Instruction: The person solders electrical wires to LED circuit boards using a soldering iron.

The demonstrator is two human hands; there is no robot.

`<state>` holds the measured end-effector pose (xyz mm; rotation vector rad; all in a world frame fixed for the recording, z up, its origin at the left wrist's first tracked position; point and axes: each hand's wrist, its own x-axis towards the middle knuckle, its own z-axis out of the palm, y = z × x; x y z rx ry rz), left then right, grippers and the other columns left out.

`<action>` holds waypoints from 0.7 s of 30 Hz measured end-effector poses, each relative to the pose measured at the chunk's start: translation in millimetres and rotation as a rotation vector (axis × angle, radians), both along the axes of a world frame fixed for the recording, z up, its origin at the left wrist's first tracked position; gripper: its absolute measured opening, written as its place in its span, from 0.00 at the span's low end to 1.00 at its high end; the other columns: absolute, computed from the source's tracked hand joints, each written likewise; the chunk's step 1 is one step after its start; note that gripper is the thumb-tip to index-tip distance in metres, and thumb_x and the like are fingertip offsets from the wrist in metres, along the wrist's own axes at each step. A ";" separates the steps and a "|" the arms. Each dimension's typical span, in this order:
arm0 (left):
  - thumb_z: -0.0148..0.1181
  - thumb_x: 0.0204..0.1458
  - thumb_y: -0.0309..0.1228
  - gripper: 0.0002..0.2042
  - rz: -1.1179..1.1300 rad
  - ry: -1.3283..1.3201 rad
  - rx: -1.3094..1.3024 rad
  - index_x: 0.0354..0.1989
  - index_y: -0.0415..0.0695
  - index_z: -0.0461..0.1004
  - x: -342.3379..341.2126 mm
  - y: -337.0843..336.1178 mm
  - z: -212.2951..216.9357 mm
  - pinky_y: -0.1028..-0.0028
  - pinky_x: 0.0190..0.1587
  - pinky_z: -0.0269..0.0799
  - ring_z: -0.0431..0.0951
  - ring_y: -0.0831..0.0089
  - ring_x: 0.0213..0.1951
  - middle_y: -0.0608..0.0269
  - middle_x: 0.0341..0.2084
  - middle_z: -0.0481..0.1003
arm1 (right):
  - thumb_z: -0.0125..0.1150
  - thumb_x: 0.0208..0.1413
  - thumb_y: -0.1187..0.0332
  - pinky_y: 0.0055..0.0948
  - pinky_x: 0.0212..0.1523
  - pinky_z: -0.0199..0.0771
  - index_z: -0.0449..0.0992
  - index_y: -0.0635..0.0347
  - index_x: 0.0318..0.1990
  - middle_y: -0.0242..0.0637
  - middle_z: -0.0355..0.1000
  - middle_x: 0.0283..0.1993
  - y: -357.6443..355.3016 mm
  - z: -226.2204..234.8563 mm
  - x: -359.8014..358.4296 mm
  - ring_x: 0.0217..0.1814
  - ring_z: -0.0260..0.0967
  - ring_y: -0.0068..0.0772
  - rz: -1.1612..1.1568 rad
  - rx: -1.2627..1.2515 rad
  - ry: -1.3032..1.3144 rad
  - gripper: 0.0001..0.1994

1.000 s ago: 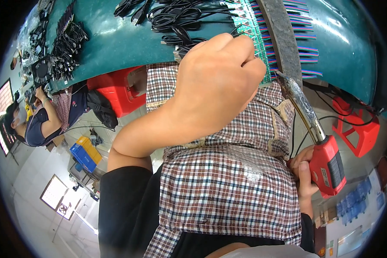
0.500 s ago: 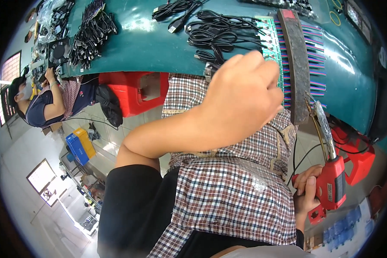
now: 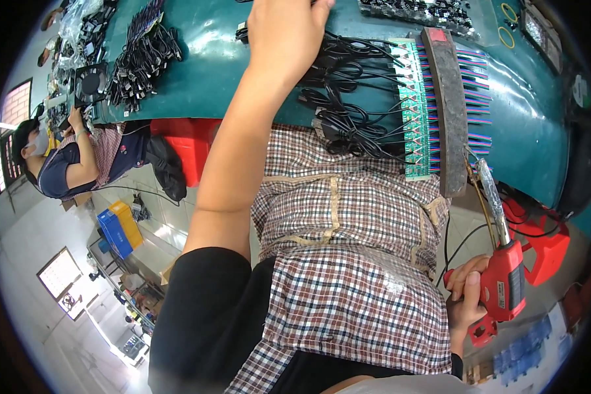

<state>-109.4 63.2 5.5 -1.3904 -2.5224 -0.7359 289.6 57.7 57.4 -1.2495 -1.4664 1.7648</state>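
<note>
My left hand (image 3: 284,36) reaches to the far part of the green table, over black USB cables (image 3: 351,62). Its fingers run past the top edge of the picture, so whether they hold anything is hidden. In my right hand (image 3: 467,289), low at the right, is a red soldering gun (image 3: 502,279) with a foil-wrapped barrel and a thin feed tube. Its tip lies near the lower end of a dark bar (image 3: 448,111). Beside that bar is a strip of green circuit boards (image 3: 414,111), with black cables on its left and coloured wires (image 3: 476,98) on its right.
Bundled black cables (image 3: 144,62) and a small black fan (image 3: 90,82) lie farther left on the table (image 3: 203,79). A co-worker (image 3: 69,154) sits there. Red stools (image 3: 184,144) stand by the table edge. Yellow rings (image 3: 507,36) lie at the far right.
My left hand has moved from beside the circuit boards to the far left, uncovering boards and cables. The soldering gun in my right hand has barely shifted.
</note>
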 end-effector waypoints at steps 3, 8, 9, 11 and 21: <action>0.59 0.58 0.22 0.03 -0.069 -0.241 0.250 0.34 0.37 0.72 0.4 -10.8 15.8 0.70 0.37 0.69 0.73 0.65 0.32 0.54 0.28 0.72 | 0.55 0.62 0.72 0.23 0.24 0.62 0.65 0.62 0.38 0.35 0.61 0.27 2.0 5.8 -3.8 0.18 0.52 0.18 0.005 -0.046 -0.015 0.06; 0.57 0.61 0.24 0.04 0.017 -0.433 0.278 0.41 0.37 0.76 31.3 -18.5 62.6 0.84 0.29 0.64 0.67 0.86 0.25 0.71 0.28 0.73 | 0.54 0.62 0.71 0.21 0.22 0.61 0.63 0.62 0.37 0.34 0.61 0.28 3.9 1.0 -8.2 0.15 0.50 0.15 0.022 -0.001 -0.003 0.07; 0.58 0.60 0.24 0.06 0.029 -0.453 0.209 0.44 0.37 0.76 37.5 -25.4 70.4 0.86 0.27 0.63 0.67 0.87 0.22 0.72 0.28 0.73 | 0.54 0.62 0.71 0.21 0.22 0.61 0.63 0.62 0.37 0.34 0.61 0.28 4.0 -0.5 -8.8 0.15 0.50 0.15 0.016 -0.001 -0.011 0.07; 0.70 0.50 0.26 0.03 -0.137 -0.264 0.158 0.29 0.43 0.81 56.1 -40.8 62.4 0.78 0.29 0.65 0.71 0.78 0.26 0.69 0.26 0.76 | 0.54 0.62 0.71 0.22 0.21 0.61 0.64 0.63 0.37 0.34 0.62 0.28 3.8 -1.6 -8.8 0.15 0.50 0.15 0.066 0.012 0.016 0.07; 0.72 0.46 0.23 0.05 -0.451 -0.637 -0.002 0.28 0.43 0.81 127.1 -54.7 37.5 0.81 0.24 0.62 0.68 0.82 0.22 0.69 0.24 0.75 | 0.59 0.61 0.74 0.38 0.49 0.76 0.62 0.64 0.56 0.41 0.66 0.46 4.1 -8.6 -50.1 0.45 0.71 0.35 0.115 0.029 0.090 0.19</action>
